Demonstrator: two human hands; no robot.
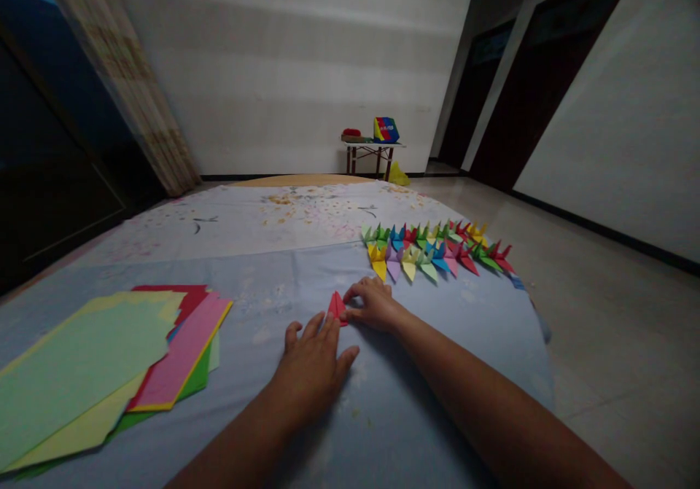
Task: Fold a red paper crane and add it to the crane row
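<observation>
A small piece of folded red paper (336, 304) lies on the blue cloth in front of me, pointed at its far end with a crease down its middle. My left hand (314, 358) is open and palm down, its fingers spread and the fingertips touching the paper's near edge. From the right, my right hand (375, 303) has thumb and index finger closed at the paper's right edge. Part of the paper is hidden under the fingers. Beyond my right hand stand rows of folded paper cranes (426, 256) in several colours.
Stacked coloured paper sheets (87, 358) lie at the left of the round table, pale green on top, with pink sheets (183, 350) beside them. A flowered cloth (240, 216) covers the table's far part. Against the wall, a small table (377, 146) holds a multicoloured box (386, 130).
</observation>
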